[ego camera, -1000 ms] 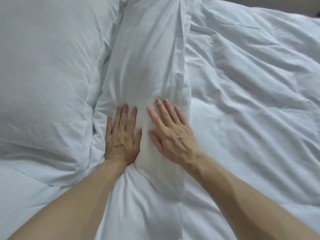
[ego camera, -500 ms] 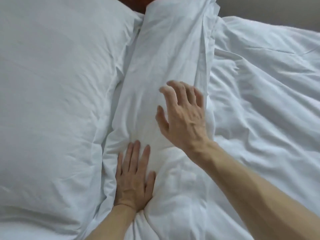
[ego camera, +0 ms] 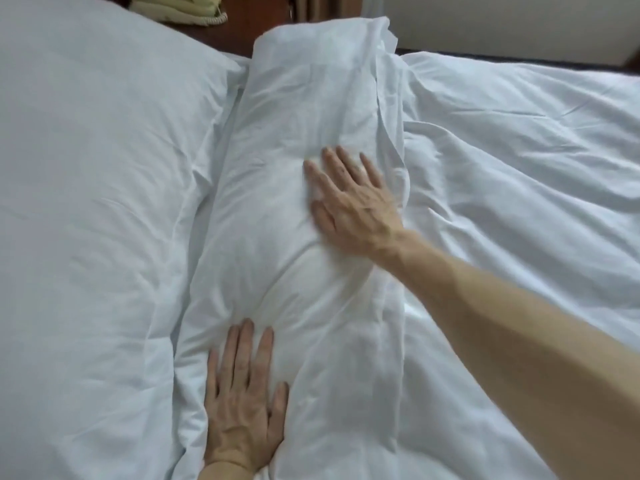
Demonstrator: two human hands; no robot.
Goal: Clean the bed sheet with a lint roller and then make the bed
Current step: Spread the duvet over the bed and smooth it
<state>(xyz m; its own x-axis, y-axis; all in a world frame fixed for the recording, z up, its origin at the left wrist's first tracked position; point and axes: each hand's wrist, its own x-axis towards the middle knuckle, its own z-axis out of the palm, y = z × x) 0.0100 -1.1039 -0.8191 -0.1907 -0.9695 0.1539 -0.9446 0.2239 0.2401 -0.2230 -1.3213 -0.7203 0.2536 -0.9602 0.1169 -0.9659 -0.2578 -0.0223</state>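
Right hand [ego camera: 353, 202] lies flat, fingers spread, on the middle of a white pillow [ego camera: 287, 116]; my left hand [ego camera: 242, 386] presses flat at its near end. Neither holds anything. The pillow reaches the dark headboard [ego camera: 242, 32], between a bigger pillow [ego camera: 86, 168] toward the bed's left edge and the rumpled duvet [ego camera: 519, 168] toward the right. No lint roller shows and I cannot pick out the bed sheet, so I judge rolling done, bed-making under way, duvet left to smooth. Open room lies rightward; the headboard closes the far side.

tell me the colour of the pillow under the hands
Plain white pillow, seen in the head view.
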